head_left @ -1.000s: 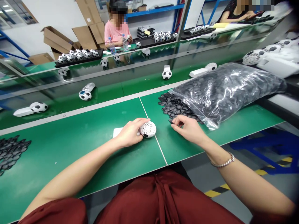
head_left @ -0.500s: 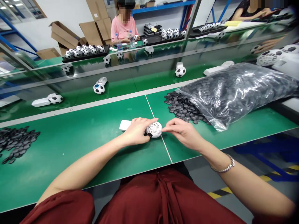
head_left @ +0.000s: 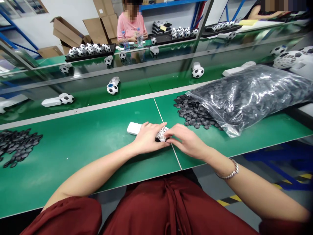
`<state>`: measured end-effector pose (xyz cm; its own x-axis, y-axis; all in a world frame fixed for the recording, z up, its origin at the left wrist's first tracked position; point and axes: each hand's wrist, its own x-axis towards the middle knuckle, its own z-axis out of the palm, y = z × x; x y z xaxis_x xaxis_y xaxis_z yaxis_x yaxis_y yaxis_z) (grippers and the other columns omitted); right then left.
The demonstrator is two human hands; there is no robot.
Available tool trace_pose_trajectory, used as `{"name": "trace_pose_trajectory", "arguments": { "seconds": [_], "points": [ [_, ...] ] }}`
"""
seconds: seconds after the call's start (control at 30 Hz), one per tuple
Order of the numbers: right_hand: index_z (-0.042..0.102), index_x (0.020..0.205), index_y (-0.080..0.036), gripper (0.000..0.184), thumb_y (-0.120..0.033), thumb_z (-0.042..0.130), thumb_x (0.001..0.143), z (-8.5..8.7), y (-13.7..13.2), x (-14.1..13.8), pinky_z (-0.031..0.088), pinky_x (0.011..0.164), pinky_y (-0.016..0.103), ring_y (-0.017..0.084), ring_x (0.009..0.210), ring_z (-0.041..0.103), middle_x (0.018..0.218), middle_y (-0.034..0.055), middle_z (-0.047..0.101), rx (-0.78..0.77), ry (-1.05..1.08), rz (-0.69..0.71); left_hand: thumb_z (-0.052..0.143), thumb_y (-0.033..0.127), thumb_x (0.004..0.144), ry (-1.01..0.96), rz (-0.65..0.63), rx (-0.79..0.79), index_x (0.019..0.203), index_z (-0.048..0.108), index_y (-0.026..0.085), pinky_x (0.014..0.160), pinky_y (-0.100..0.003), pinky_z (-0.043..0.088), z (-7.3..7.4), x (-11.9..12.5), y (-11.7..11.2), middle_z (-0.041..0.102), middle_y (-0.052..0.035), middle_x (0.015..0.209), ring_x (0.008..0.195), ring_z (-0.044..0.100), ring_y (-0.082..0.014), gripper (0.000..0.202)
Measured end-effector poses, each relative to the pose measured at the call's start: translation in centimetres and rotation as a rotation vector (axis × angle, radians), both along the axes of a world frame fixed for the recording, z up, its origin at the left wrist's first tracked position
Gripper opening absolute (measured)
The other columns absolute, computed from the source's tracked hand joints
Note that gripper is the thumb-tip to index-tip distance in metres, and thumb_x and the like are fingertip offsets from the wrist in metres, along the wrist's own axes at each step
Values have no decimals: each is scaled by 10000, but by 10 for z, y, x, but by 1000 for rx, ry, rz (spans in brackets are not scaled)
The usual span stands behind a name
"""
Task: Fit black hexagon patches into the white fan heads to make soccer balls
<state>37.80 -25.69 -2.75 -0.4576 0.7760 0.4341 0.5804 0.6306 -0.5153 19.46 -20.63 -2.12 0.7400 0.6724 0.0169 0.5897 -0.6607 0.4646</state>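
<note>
— Where the bench seam runs, what is logged?
— Item 1: football-patterned fan (head_left: pixel 161 133), laid flat on the green bench (head_left: pixel 85 143), white handle (head_left: pixel 134 128) pointed left.
— Hands?
— Left hand (head_left: pixel 148 138) is curled over the ball head, gripping it. Right hand (head_left: pixel 187 142) is closed narrow on its right side. Loose black pieces (head_left: pixel 193 112) and a clear bag (head_left: pixel 251 94) are noted behind, rightward.

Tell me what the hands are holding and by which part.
Both hold the football-patterned fan by its round head: the left hand cups it from the handle side, and the right hand pinches its other edge.
</note>
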Motion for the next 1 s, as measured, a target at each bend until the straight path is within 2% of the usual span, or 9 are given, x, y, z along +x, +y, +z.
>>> {"name": "trace_pose_trajectory", "arguments": {
  "seconds": [0.13, 0.27, 0.4, 0.6, 0.67, 0.77, 0.83, 0.93, 1.0],
  "points": [
    [508, 1078, -220, 338, -278, 640, 772, -12, 4, 3, 447, 880, 393, 236, 1125, 456, 1207, 83, 509, -199, 211, -104, 597, 509, 710, -37, 30, 22, 1272, 427, 225, 1003, -462, 250, -1, 1, -2, 582, -59, 1186, 1084, 498, -254, 653],
    [466, 1154, -233, 391, -265, 602, 789, -20, 3, 3, 491, 846, 377, 219, 1090, 510, 1201, 72, 525, -482, 386, -53, 622, 445, 696, -72, 79, 15, 1211, 492, 214, 936, -411, 324, -1, 4, -5, 611, -34, 1137, 1011, 523, -240, 578],
    [478, 1102, -222, 369, -251, 623, 764, -22, 0, -1, 508, 757, 340, 220, 1045, 535, 1136, 78, 553, -523, 460, -85, 620, 418, 699, -74, 81, 8, 1240, 469, 195, 928, -405, 328, -1, 5, -6, 593, -41, 1170, 1022, 510, -243, 604],
    [482, 1076, -214, 343, -264, 617, 764, -23, 2, -1, 494, 740, 311, 201, 1032, 536, 1119, 70, 556, -584, 519, -89, 624, 414, 701, -72, 68, 9, 1235, 469, 204, 938, -411, 330, -3, 2, -6, 591, -46, 1164, 1032, 505, -247, 595],
    [527, 1024, -205, 261, -289, 591, 785, -21, 6, 11, 490, 697, 299, 192, 960, 560, 1050, 62, 584, -525, 442, -136, 634, 447, 686, -71, 50, 11, 1245, 452, 205, 974, -436, 302, -5, 1, -6, 586, -57, 1166, 1054, 499, -255, 635],
    [603, 855, -187, 116, -285, 561, 810, -19, 13, 39, 464, 659, 304, 175, 785, 563, 876, 50, 598, -257, 207, -405, 645, 559, 639, -69, 20, 13, 1210, 471, 185, 1046, -487, 204, -6, -1, -3, 582, -84, 1155, 1081, 490, -267, 704],
    [627, 791, -183, 98, -261, 571, 809, -20, 17, 58, 447, 673, 312, 170, 723, 541, 812, 46, 587, -114, 31, -553, 641, 577, 637, -59, -28, 9, 1173, 496, 182, 1067, -513, 147, -4, -2, 2, 584, -90, 1139, 1093, 483, -269, 682],
    [660, 832, -189, 107, -266, 589, 811, -23, 22, 72, 433, 710, 317, 196, 774, 531, 826, 53, 605, -60, -225, -577, 645, 503, 677, -16, -159, -29, 1199, 485, 210, 1068, -557, 88, 4, -4, 6, 543, -86, 1207, 1188, 398, -288, 620],
    [670, 867, -181, 136, -269, 576, 825, -25, 24, 72, 419, 741, 318, 215, 816, 520, 850, 59, 624, -31, -399, -531, 658, 445, 683, 20, -159, -39, 1229, 472, 234, 1048, -570, 138, 10, -5, 2, 454, -92, 1305, 1241, 313, -320, 614]
  ]
}}
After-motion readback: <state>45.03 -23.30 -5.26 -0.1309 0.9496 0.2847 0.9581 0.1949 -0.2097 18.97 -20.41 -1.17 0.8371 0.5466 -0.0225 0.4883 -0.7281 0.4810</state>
